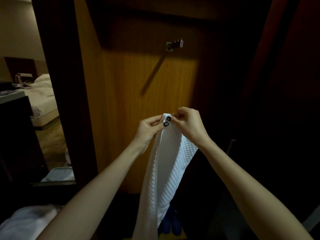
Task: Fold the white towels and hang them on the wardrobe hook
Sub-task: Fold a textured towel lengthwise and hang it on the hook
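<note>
A white waffle-textured towel [166,170] hangs lengthwise, folded along its length, from both my hands in front of the wooden wardrobe panel [131,101]. My left hand [149,129] pinches the towel's top corner between thumb and fingers. My right hand [188,123] pinches the same top edge from the right, its fingertips touching my left ones. The metal wardrobe hook [174,45] juts out from the panel, well above the hands and bare. More white towel cloth [29,220] lies heaped at the bottom left.
A tall mirror [29,84] on the left reflects a bed and a dark desk. A folded white cloth [58,174] lies low by the mirror's foot. Blue slippers [170,224] stand on the floor behind the towel. Dark wardrobe parts fill the right side.
</note>
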### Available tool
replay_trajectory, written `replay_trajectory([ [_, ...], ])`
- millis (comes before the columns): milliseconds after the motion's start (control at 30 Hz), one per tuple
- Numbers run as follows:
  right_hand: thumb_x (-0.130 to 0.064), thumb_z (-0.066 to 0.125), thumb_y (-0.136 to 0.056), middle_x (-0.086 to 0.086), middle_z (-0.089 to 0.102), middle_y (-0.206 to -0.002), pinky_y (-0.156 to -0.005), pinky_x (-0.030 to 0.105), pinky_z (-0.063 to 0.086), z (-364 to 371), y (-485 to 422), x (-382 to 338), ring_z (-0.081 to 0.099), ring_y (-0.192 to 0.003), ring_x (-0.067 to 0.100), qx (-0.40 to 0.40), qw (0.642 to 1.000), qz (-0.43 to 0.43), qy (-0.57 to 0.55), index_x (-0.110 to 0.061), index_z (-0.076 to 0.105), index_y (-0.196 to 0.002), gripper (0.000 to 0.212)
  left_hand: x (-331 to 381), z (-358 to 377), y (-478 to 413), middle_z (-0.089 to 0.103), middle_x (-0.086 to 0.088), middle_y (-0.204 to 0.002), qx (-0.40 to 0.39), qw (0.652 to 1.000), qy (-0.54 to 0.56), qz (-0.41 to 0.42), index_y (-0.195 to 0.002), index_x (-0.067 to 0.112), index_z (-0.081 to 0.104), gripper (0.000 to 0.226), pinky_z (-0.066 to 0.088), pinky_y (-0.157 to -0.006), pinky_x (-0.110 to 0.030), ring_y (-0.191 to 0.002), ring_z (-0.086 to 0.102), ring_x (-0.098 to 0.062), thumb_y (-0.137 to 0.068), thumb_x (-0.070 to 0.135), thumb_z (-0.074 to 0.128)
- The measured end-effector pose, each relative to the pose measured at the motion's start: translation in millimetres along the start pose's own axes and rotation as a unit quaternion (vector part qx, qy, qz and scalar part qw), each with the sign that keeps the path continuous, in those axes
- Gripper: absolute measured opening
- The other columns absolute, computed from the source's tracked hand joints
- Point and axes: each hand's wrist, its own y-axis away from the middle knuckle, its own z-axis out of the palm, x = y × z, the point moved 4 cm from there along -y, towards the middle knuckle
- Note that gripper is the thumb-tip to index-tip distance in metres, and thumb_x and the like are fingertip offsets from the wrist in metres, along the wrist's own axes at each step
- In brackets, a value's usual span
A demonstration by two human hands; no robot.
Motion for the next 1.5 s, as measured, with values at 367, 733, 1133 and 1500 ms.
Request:
replay_trajectory([
  [367,-0.035,0.067,-0.09,-0.011,0.059,-0.064,-0.054,0.017,0.035,-15,-8,13,0.05,-0.058,0.001,-0.086,0.996,0.006,0.015,-0.021,0.066,-0.068,0.026,-7,-3,-9,0.073,0.004,-0.08,0.052,0.992,-0.105,0.036,-0.086,0.017,0.073,0.009,0.052,-0.071,-0.021,-0.079,0.067,-0.009,-0.086,0.009,0.067],
  [733,-0.094,0.036,-0.064,0.017,0.061,-0.078,-0.068,0.045,0.047,-66,44,92,0.061,-0.072,0.026,-0.258,0.947,0.141,0.131,-0.013,0.07,-0.069,0.088,-7,-8,-29,0.072,-0.002,-0.076,0.043,0.998,0.023,-0.031,-0.086,0.008,0.069,0.011,0.054,-0.058,-0.025,-0.068,0.069,-0.013,-0.09,0.005,0.06],
  [1133,-0.036,0.068,-0.09,-0.005,0.034,-0.054,-0.047,0.021,0.021,-74,37,112,0.029,-0.043,0.005,-0.092,0.988,0.117,0.041,-0.012,0.041,-0.061,0.046,3,-53,-33,0.07,0.008,-0.073,0.074,0.991,-0.114,0.01,-0.074,0.025,0.074,0.02,0.053,-0.062,-0.023,-0.069,0.065,-0.008,-0.09,0.019,0.063],
  [1500,-0.027,0.071,-0.087,0.0,0.041,-0.064,-0.055,0.029,0.026,-90,30,105,0.036,-0.059,0.009,0.053,0.992,0.112,0.018,0.0,0.046,-0.07,0.04,2,-36,-25,0.064,0.01,-0.088,0.043,0.966,-0.247,0.061,-0.098,0.016,0.067,0.015,0.047,-0.068,-0.017,-0.082,0.058,-0.001,-0.088,0.005,0.065],
])
